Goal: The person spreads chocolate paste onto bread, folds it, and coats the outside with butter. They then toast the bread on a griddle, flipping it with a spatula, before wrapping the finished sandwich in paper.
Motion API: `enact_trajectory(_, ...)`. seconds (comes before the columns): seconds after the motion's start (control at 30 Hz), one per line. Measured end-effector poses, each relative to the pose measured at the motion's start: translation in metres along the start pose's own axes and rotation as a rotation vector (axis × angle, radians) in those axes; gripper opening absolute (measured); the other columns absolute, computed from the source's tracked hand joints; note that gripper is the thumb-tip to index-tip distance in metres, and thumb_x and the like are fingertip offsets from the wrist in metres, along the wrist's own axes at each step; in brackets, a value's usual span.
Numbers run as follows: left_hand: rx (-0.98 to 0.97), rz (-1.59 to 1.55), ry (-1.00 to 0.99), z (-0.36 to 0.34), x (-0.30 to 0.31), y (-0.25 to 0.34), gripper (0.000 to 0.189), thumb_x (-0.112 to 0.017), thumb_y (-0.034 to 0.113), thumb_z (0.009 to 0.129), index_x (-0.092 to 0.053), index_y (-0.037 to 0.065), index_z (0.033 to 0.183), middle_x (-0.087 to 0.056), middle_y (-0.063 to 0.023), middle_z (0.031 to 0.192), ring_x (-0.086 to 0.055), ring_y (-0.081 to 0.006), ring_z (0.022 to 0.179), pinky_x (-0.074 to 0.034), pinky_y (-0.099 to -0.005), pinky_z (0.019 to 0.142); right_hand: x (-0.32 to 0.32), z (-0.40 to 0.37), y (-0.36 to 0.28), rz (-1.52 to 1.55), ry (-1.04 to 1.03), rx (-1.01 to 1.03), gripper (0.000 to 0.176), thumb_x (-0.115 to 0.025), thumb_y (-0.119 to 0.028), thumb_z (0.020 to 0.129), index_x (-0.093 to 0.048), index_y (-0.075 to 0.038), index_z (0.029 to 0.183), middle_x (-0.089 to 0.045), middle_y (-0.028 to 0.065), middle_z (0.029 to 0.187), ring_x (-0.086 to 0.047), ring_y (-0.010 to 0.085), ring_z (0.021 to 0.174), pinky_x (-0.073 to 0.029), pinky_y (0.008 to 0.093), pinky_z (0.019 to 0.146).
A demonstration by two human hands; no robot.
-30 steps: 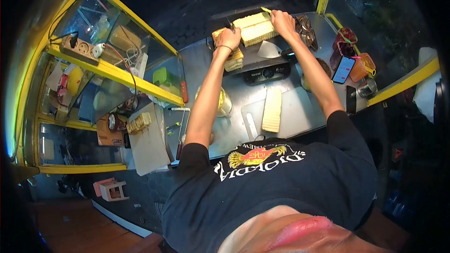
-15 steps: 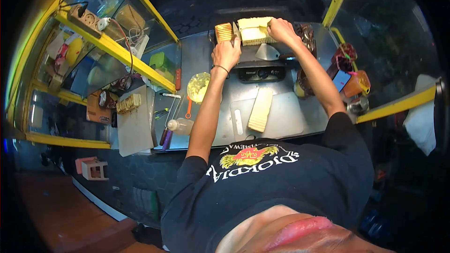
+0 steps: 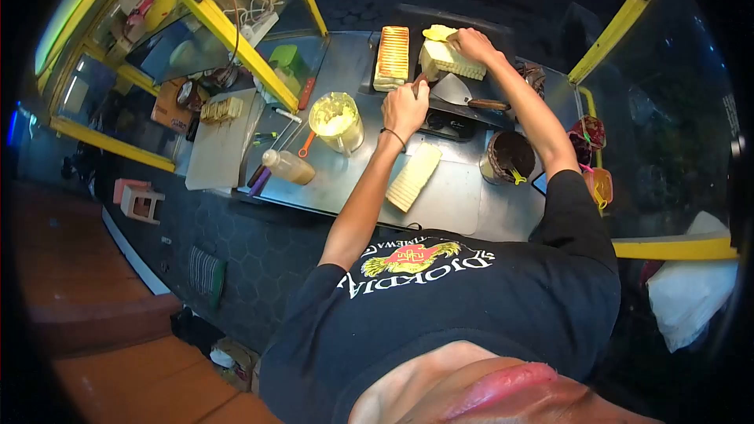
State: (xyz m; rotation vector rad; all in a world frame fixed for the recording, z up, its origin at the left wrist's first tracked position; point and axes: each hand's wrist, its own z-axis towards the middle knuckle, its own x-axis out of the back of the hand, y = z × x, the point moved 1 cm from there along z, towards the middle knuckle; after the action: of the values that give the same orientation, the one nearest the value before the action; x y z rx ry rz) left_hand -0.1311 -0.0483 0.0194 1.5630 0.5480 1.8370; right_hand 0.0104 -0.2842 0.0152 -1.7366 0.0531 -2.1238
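Observation:
My left hand (image 3: 406,107) is closed around a brown-handled tool (image 3: 421,81) at the front of the dark griddle (image 3: 503,47); its blade cannot be made out. Just beyond that hand lies a toasted bread block (image 3: 393,53) with browned stripes. My right hand (image 3: 474,45) pinches a yellow-topped bread slice (image 3: 438,33) at the back edge of a pale ridged bread block (image 3: 455,61). A wide metal spatula (image 3: 452,89) with a wooden handle rests on the griddle in front of that block, untouched.
Nearer me, another pale bread block (image 3: 415,177) lies on a board. A tub of yellow spread (image 3: 336,120) and a bottle (image 3: 289,166) stand left; a dark-filled jar (image 3: 506,157) stands right. Yellow frame posts (image 3: 620,20) edge the stall.
My left hand has drawn back from the toasted block, which now lies fully in view. My right hand has the yellow-topped slice lifted at the pale block's far edge. The camera view has shifted.

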Motion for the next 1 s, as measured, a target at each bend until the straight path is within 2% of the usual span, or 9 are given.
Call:
enact_trajectory(0.17,0.063,-0.035,0.043,-0.003,-0.014,-0.006,0.049,-0.049,0.043,0.092,-0.069,-0.001,0.087,-0.065,-0.0299,0.081,-0.064,-0.0468,0.082,-0.049,-0.0527,0.077,0.035,0.003,0.002,0.171,0.169,0.009,0.027,-0.055,-0.019,0.088,-0.072,-0.009,0.107,-0.068,0.0208,0.104,-0.064,0.0378,0.1,-0.051,0.0458,0.087)
enact_trajectory(0.27,0.088,-0.044,0.083,-0.005,-0.024,-0.004,0.048,-0.049,0.043,0.092,-0.069,-0.001,0.089,-0.065,-0.0294,0.082,-0.064,-0.0467,0.082,-0.049,-0.0525,0.077,0.022,-0.001,0.007,-0.083,-0.128,-0.069,0.027,-0.054,-0.018,0.089,-0.071,-0.007,0.107,-0.067,0.0207,0.106,-0.064,0.0371,0.103,-0.05,0.0445,0.089)
enact_trajectory(0.37,0.1,-0.111,0.055,0.004,-0.029,-0.011,0.049,-0.049,0.044,0.092,-0.068,-0.001,0.089,-0.066,-0.0289,0.084,-0.064,-0.0464,0.085,-0.049,-0.052,0.078,0.022,0.015,0.027,0.284,0.05,0.138,0.027,-0.055,-0.02,0.089,-0.071,-0.006,0.107,-0.069,0.0197,0.102,-0.066,0.0375,0.098,-0.051,0.0428,0.086)
enact_trajectory(0.5,0.072,-0.07,0.015,0.003,-0.035,-0.009,0.051,-0.048,0.045,0.092,-0.068,-0.002,0.09,-0.066,-0.0292,0.086,-0.063,-0.0466,0.087,-0.049,-0.0511,0.079,0.03,0.015,0.053,0.31,0.338,-0.18,0.028,-0.055,-0.025,0.092,-0.07,-0.008,0.109,-0.071,0.0174,0.098,-0.068,0.033,0.095,-0.052,0.0397,0.084)
enact_trajectory(0.63,0.092,-0.185,-0.02,-0.001,-0.043,-0.02,0.052,-0.049,0.047,0.092,-0.068,-0.001,0.086,-0.066,-0.0277,0.084,-0.063,-0.0475,0.085,-0.049,-0.0508,0.077,0.021,-0.004,0.048,0.033,0.07,-0.054,0.029,-0.055,-0.025,0.091,-0.07,-0.01,0.111,-0.068,0.0212,0.104,-0.064,0.0387,0.1,-0.051,0.0453,0.089)
enact_trajectory(0.77,0.21,-0.488,-0.037,-0.026,-0.05,-0.042,0.058,-0.051,0.053,0.092,-0.067,0.0,0.076,-0.062,-0.0139,0.061,-0.064,-0.0274,0.061,-0.047,-0.0378,0.06,0.076,-0.036,0.01,0.175,0.055,0.101,0.028,-0.058,-0.023,0.091,-0.07,-0.005,0.108,-0.068,0.0215,0.1,-0.066,0.0369,0.097,-0.052,0.0414,0.085)
enact_trajectory(0.83,0.358,-0.877,-0.161,-0.041,-0.051,-0.039,0.052,-0.051,0.055,0.095,-0.059,0.004,0.084,-0.039,0.007,0.053,-0.032,-0.0052,0.044,-0.025,-0.0236,0.043,0.112,-0.056,-0.021,0.253,0.03,0.111,0.026,-0.059,-0.022,0.093,-0.07,-0.003,0.107,-0.072,0.0172,0.093,-0.07,0.0264,0.085,-0.052,0.0349,0.076)
enact_trajectory(0.93,0.468,-1.137,-0.373,-0.054,-0.053,-0.05,0.053,-0.051,0.058,0.094,-0.055,0.006,0.098,-0.032,0.0091,0.056,-0.025,-0.0034,0.044,-0.022,-0.0215,0.043,0.133,-0.075,-0.063,0.641,0.034,0.193,0.027,-0.06,-0.023,0.095,-0.07,-0.001,0.107,-0.058,-0.0029,0.067,-0.048,0.0031,0.062,-0.042,0.0215,0.056)
enact_trajectory(1.0,0.582,-1.325,-0.499,-0.061,-0.053,-0.059,0.054,-0.05,0.06,0.093,-0.056,0.007,0.105,-0.036,0.0086,0.058,-0.029,-0.0041,0.045,-0.024,-0.0208,0.045,0.129,-0.079,-0.087,0.781,-0.015,0.221,0.027,-0.059,-0.024,0.097,-0.07,-0.002,0.109,-0.047,-0.0077,0.061,-0.041,0.0004,0.054,-0.035,0.0193,0.048)
